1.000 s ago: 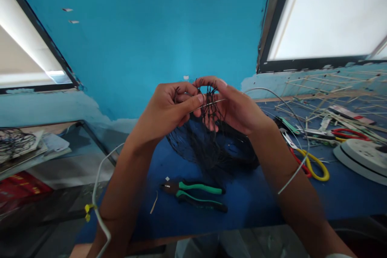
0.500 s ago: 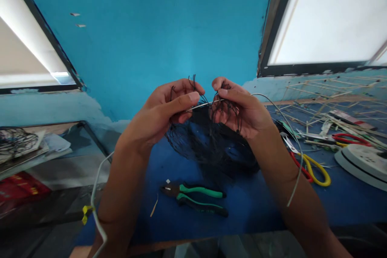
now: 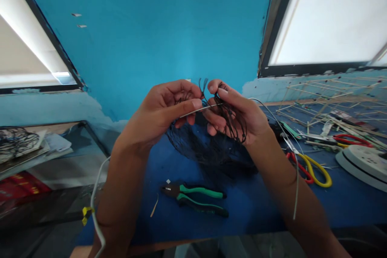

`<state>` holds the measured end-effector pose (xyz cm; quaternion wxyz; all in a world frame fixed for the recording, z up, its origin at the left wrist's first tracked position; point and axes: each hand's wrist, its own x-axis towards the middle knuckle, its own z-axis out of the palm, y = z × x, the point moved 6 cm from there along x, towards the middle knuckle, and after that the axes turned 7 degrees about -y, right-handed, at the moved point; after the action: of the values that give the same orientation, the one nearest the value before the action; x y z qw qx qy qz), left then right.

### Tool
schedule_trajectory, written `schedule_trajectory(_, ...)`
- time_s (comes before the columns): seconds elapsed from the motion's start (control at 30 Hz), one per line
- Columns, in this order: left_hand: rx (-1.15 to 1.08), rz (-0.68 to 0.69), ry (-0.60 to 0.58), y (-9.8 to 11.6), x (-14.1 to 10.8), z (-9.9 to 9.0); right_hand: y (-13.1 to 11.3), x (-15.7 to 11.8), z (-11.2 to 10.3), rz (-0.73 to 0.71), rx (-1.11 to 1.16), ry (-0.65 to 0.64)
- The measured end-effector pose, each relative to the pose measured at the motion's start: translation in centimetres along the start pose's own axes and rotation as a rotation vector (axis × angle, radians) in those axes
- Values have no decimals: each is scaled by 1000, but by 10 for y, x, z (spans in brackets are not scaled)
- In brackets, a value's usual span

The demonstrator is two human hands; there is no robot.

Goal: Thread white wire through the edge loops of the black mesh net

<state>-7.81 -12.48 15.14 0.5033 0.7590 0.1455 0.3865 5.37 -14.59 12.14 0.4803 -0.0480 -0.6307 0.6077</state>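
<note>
The left hand (image 3: 169, 107) is pinching a thin, curving wire (image 3: 189, 113); the right hand (image 3: 242, 115) is gripping knotted black netting (image 3: 199, 145), whose limp mesh is drooping over the blue tabletop (image 3: 256, 209).

I get dim, uneven light on my feed: the white, dark-framed window pane (image 3: 328, 16) on the right glares nearly blank, and the turquoise painted wall (image 3: 169, 20) carries a soft sheen. The tangled black netting (image 3: 201, 151) sinks into shadow, its strands smeared; wide-angle stretch slants the edges.
</note>
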Motion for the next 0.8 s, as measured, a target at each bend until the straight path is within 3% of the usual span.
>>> schedule_trajectory(0.17,28,15,3,5,-4,-1,-1,1,10,-59,5,-39)
schedule_trajectory(0.43,116,68,-56,10,-11,-19,-21,-7,-1,-97,-101,191)
schedule_trajectory(0.63,204,91,85,15,-15,-28,-32,-12,-7,-155,-145,249)
schedule_trajectory(0.8,326,52,39,16,-15,-25,-38,-14,-10,-170,-177,274)
